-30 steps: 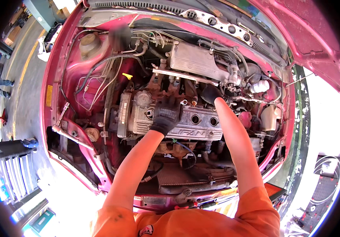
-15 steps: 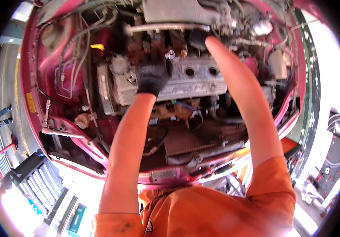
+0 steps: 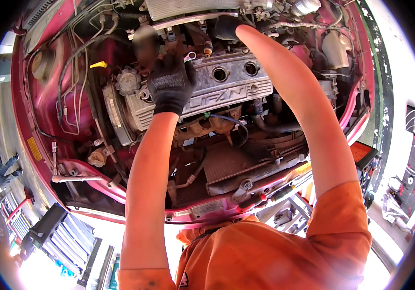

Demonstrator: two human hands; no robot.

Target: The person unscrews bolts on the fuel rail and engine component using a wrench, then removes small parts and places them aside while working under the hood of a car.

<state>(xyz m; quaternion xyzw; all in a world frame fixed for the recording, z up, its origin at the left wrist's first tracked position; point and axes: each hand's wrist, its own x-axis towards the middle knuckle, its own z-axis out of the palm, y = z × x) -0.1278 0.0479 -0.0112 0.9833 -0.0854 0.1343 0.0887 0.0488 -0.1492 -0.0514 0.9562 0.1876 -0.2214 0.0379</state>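
1. Located the engine cover (image 3: 226, 93) mid-bay in the red car (image 3: 28, 116), beyond the radiator (image 3: 229, 162) and partly under the left hand (image 3: 172, 86).
2. Saw the left hand black-gloved, back up, fingers pointing away and partly bent, tips lost among dark parts; couldn't tell opening or grip. Noted a shiny metal ring (image 3: 192, 54) just beside the fingers, held or not unclear.
3. Saw the right hand (image 3: 227, 27), also gloved, near the right end of the metal rail (image 3: 185, 21); fingers hidden behind the glove's back, so couldn't tell opening or hold.
4. Judged the cover stiff, fairly heavy, probably slick if oily; best taken by both long edges, clear of the round holes (image 3: 219, 73).
5. Judged the rail stiff and lighter, best held near both ends; rated nearby wires and plugs more fragile.
6. Marked the working surface as uneven, grimy metal, with a filler cap (image 3: 128, 81) left of the cover.
7. Logged a ratchet wrench (image 3: 79, 179) lying on the car's left front edge.
8. Noted a workshop around: grey floor (image 3: 3, 104) left, orange-topped tray (image 3: 363, 153) right.
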